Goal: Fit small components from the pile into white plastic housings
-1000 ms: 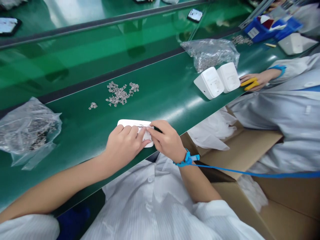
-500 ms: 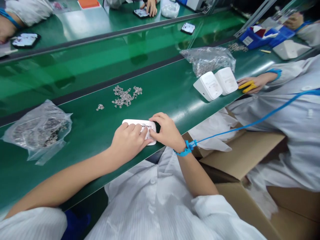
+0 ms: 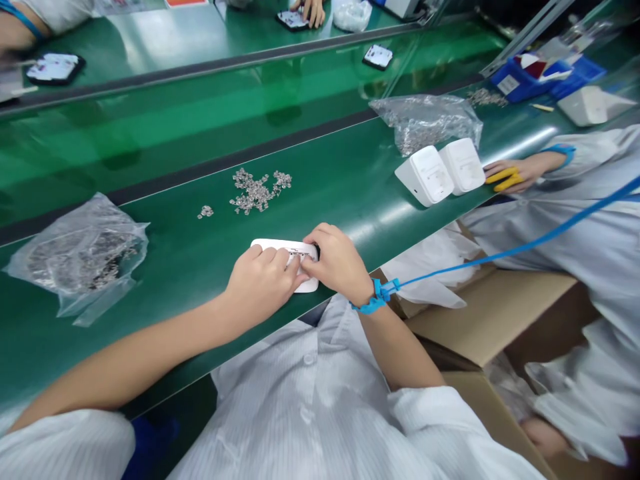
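A white plastic device housing (image 3: 270,244) lies on the green worktop near its front edge. My left hand (image 3: 260,283) lies over it with curled fingers, fingertips pressing on its upper face. At the housing's right end, my right hand (image 3: 340,263) grips it, thumb and fingertips close to the left fingertips. Whatever small part may be under the fingertips is hidden. Beyond the hands, small shiny clear-and-metal pieces (image 3: 255,193) lie in a loose heap, with a smaller cluster (image 3: 205,211) to its left. My right wrist wears a blue corded strap (image 3: 375,300).
A clear bag of small pieces (image 3: 75,260) lies at left, another bag (image 3: 430,120) at back right. Two white housings (image 3: 431,177) stand beside a co-worker's hand (image 3: 520,173) with yellow finger covers. Open cardboard boxes (image 3: 490,313) are below right. Devices lie across the green belt (image 3: 165,127).
The view has shifted slightly, so worktop items appear farther right. Both my hands stay on the housing with nearly the same hold. A co-worker's other hand now shows low at the cardboard box.
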Available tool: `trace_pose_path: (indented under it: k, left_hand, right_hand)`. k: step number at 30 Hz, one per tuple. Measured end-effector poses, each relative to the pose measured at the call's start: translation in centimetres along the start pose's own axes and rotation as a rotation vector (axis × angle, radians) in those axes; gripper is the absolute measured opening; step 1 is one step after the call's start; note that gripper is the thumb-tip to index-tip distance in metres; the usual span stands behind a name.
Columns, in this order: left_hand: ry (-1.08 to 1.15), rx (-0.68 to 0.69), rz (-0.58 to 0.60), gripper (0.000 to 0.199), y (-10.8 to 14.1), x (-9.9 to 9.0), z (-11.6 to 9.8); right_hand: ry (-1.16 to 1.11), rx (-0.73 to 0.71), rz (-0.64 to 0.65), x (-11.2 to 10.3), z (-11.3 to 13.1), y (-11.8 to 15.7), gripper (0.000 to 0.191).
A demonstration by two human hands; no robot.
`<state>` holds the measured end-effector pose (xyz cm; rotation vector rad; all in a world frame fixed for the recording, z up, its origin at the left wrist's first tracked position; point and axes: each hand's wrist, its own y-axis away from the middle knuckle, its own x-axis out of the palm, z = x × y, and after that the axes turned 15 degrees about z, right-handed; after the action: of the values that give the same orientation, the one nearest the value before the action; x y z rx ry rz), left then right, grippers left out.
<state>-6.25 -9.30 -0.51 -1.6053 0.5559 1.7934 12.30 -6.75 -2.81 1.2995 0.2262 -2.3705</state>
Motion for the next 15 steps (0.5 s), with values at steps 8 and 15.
trace_pose_path:
  k: [8, 15]
  left_hand:
    - [-0.044, 0.019, -0.015, 0.032, -0.1, -0.1, 0.0]
    - [-0.04, 0.008, 0.021, 0.034, -0.1, -0.3, -0.1]
  right_hand:
    - [-0.19, -0.009, -0.146, 1.1, -0.3, 0.7, 0.015]
    - [-0.208, 0.005, -0.195, 1.2, 0.0, 0.7, 0.017]
